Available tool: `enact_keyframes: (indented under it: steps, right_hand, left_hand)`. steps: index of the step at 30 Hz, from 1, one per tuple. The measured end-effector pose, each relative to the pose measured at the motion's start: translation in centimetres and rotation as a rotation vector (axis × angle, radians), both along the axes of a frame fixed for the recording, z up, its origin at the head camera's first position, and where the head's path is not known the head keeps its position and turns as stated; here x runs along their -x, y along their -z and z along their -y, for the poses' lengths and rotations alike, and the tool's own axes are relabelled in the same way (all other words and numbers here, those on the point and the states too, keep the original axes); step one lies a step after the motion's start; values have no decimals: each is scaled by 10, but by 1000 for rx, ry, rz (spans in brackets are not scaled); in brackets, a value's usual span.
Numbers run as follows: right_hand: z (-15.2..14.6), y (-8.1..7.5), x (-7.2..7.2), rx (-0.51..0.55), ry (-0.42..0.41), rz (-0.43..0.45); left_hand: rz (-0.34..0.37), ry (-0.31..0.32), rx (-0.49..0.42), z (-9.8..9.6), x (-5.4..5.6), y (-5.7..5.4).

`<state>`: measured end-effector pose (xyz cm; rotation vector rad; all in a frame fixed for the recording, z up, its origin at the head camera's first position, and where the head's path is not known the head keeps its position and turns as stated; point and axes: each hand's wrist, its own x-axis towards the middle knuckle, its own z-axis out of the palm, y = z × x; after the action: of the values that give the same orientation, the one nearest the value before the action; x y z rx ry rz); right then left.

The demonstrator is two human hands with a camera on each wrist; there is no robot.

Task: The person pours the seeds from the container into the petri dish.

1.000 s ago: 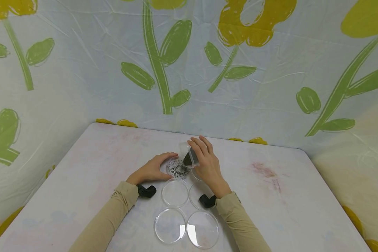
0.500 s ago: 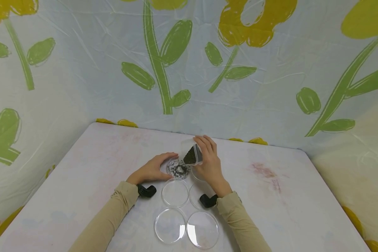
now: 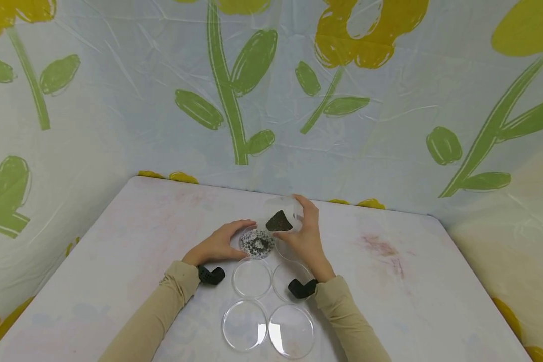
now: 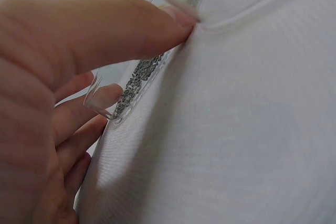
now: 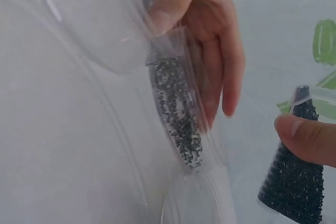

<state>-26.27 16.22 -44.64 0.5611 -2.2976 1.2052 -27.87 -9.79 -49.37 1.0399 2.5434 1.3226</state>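
My left hand (image 3: 217, 244) holds a round clear petri dish (image 3: 257, 243) between thumb and fingers, dark granules scattered over its bottom. In the left wrist view the thumb (image 4: 131, 30) is at the near rim, with fingers round the far side. To the right, my right hand (image 3: 309, 240) grips a clear plastic container (image 3: 282, 205) beside and above that dish. Dark granules (image 3: 279, 221) lie heaped in the container with a sloping surface. The right wrist view shows a thumb pressed on the container (image 5: 291, 184), and the dish's granules (image 5: 178, 114) at its middle.
More clear petri dishes stand close together in front: a middle-left dish (image 3: 252, 278), a front-left dish (image 3: 245, 324) and a front-right dish (image 3: 291, 331). Others sit partly under the right hand and wrist. A pale cloth-covered table (image 3: 380, 301) meets a flower-print curtain (image 3: 389, 151) behind.
My right hand has turned the container from its tilt over the dish and drawn it slightly right; the granules inside have shifted. More granules show in the dish. My left hand stays put.
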Motion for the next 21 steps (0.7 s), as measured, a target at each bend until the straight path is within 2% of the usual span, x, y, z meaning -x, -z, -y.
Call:
enact_keyframes:
  steps: [4, 7, 13, 16, 21]
  right_hand:
    - [-4, -1, 1, 121, -11, 124]
    - [-8, -3, 2, 213, -52, 158]
    - [-14, -19, -7, 388, -130, 213]
    - [-20, -20, -7, 443, -112, 221]
    - [-31, -17, -5, 470, -44, 210]
  left_hand:
    - [2, -4, 6, 0, 1, 1]
    - [-1, -3, 8, 0, 1, 2]
    - [4, -9, 14, 0, 1, 2]
    - [12, -17, 24, 0, 1, 3]
    - [-6, -18, 26, 1, 1, 5]
